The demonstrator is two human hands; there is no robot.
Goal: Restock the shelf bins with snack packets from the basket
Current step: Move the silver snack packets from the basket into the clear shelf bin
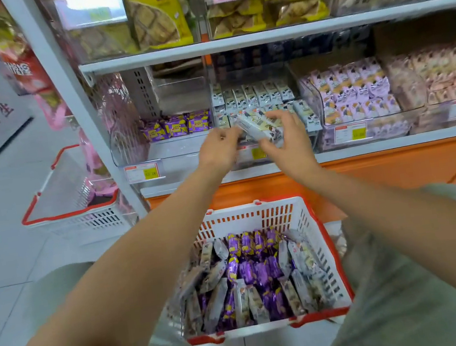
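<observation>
Plastic makes up nearly everything in view. A white latticed basket (256, 215) with a red rim sits low in the middle of the frame, between the person's knees. It is heaped with glossy, crimp-ended snacks: shiny purple packets (259, 271) in the centre and longer grey-white packets (216, 303) standing on end around them. Above it, at the centre of the frame, both hands reach to the front of a clear middle bin (312, 137) with a curved front, on the lower shelf (393, 145). The right hand (289, 140) grips a bundle (258, 127) of slim, oblong, pale packets, its fingers curled round them. The left hand (219, 147) closes on the bundle's left end with curled fingers, though blur softens the detail there. The bundle lies between the two hands, just above the bin's front lip. Its long axis slants across the frame, with the left end higher and the right end lower. Behind it the bin holds matching white rows (254, 95) of packets set upright and close together. The left bin (130, 154) has only a short purple row (176, 125) at its back, and the right bin (356, 90) is packed with lilac and white pouches. A pink and yellow price tag (144, 172) is clipped to the left bin's front. A second basket (74, 215), also white with a red rim, stands at the left of the frame on the pale tiled floor (3, 248). A smooth orange panel (396, 169) runs under the shelf.
</observation>
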